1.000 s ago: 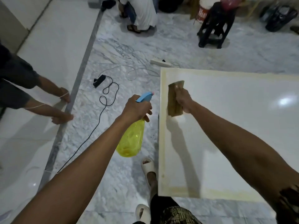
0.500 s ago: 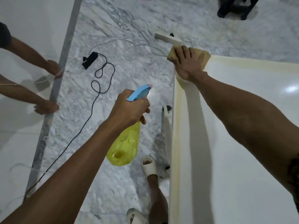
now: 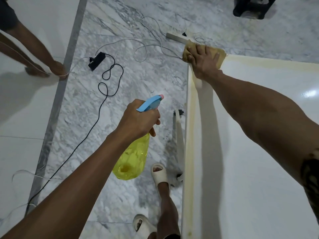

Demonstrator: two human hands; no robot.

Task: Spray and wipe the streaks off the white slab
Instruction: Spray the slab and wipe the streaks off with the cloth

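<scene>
No lettering shows on the yellow spray bottle (image 3: 132, 161), gripped at its blue trigger head by the left hand (image 3: 139, 120) over the marble floor (image 3: 138, 75). The right hand (image 3: 203, 61), fingers spread, presses a tan cloth (image 3: 221, 55) onto the white slab's (image 3: 259, 152) far corner, seemingly overhanging, much as half a second ago.

One white slab (image 3: 259, 152) is lying flat. One yellow spray bottle (image 3: 133, 161) and one tan cloth (image 3: 219, 54) are showing. Two cream sandals (image 3: 159, 173) are standing on the marble floor (image 3: 138, 75). One black cord (image 3: 103, 87), one white power strip (image 3: 176, 37), one black stool (image 3: 250, 7).
</scene>
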